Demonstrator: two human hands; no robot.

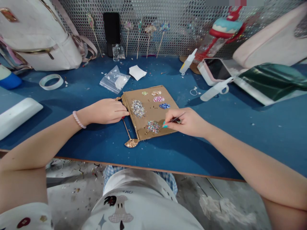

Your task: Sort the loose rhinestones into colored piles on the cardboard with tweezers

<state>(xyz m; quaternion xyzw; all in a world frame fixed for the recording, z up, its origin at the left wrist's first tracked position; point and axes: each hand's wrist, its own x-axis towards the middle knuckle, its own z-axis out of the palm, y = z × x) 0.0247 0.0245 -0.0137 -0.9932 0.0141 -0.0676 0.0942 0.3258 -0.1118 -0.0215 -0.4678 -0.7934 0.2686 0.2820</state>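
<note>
A piece of brown cardboard point(155, 123) lies on the blue table, bearing small piles of rhinestones: silver point(138, 108), mixed colours point(153, 126), pink point(158, 99), blue point(164, 106) and pale gold point(156, 93). My right hand point(188, 121) pinches a thin, dark pen-like tool point(177, 117), its tip low over the cardboard beside the mixed pile. My left hand point(107, 111) is closed at the cardboard's left edge; what its fingers hold is hidden. From under its fingertips a thin gold stick runs down to a fan-shaped gold ornament point(131, 143) at the cardboard's lower left corner.
Behind the cardboard lie a zip bag point(115, 80) and a white scrap point(137, 72). Several decorated hairpins point(148, 41) lean against the perforated panel. Glue bottles point(216, 90), a phone point(214, 70) and a tumbler point(220, 32) stand right; a tape roll point(51, 82) and backpack point(43, 35) left.
</note>
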